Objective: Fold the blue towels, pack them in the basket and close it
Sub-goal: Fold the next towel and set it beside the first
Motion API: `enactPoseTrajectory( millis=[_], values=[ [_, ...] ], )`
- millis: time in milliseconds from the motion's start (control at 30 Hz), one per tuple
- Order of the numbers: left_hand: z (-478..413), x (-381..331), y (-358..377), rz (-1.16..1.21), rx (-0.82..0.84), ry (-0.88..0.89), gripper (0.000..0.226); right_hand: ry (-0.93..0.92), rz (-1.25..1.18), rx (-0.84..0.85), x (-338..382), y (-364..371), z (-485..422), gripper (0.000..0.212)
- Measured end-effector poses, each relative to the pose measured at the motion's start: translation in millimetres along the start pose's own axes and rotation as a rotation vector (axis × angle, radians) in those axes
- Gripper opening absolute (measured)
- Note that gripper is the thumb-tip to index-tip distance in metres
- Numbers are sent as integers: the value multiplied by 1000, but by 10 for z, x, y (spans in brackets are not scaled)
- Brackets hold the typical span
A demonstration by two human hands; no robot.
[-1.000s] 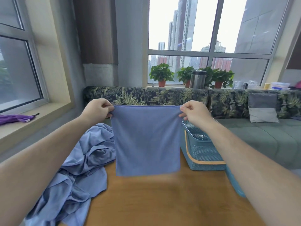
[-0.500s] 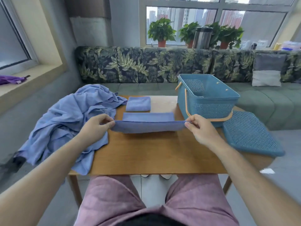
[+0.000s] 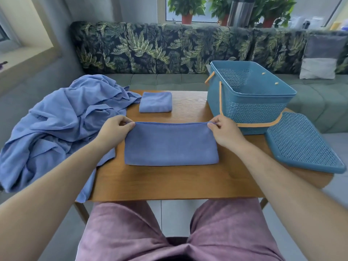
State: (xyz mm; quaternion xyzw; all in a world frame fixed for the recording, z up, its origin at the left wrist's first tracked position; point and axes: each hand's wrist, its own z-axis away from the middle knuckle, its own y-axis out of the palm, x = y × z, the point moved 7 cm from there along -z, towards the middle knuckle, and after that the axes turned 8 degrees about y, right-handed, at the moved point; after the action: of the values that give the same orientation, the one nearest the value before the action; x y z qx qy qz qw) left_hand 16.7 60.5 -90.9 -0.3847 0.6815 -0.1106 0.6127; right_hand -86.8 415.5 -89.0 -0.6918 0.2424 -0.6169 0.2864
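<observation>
Left hand [image 3: 114, 129], right hand [image 3: 224, 131] pinch far corners of one towel [image 3: 171, 147]; one folded towel [image 3: 156, 102], table's [image 3: 169, 182] far edge; one basket [image 3: 252, 108], one lid [image 3: 303, 144], right edge.

Wooden table [image 3: 169, 183], rectangular.
- Centre: half-folded towel [image 3: 171, 146], blue, lying flat, long sides parallel to the near edge.
- Near the far edge, left of centre: small folded towel [image 3: 156, 102].
- Left edge: heap of unfolded blue towels [image 3: 62, 125], draped over and hanging off the side.
- Far right corner: blue basket [image 3: 250, 108], open.
- Right edge: basket lid [image 3: 301, 144], just beside the basket and overhanging the edge.
</observation>
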Motion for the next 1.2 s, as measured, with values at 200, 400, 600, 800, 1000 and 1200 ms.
enactPoseTrajectory(
  millis=[200,400,600,800,1000,1200],
  values=[
    [-466,290,308,-96,23,-36,15,43,271,-20,-48,409,-495,15],
    [-571,532,533,-149,-33,-30,14,126,374,-17,-291,680,-685,19],
    [-329,66,675,-485,-184,276,19,-77,851,-241,181,797,-345,35],
    [-87,-111,1610,-368,366,376,51,-161,505,216,449,1577,35,53],
    [-237,352,1201,-567,392,186,54,-28,625,242,-91,1276,-89,61],
    [-257,499,1055,-571,387,110,55,-41,679,81,-32,1152,-69,58]
  ],
)
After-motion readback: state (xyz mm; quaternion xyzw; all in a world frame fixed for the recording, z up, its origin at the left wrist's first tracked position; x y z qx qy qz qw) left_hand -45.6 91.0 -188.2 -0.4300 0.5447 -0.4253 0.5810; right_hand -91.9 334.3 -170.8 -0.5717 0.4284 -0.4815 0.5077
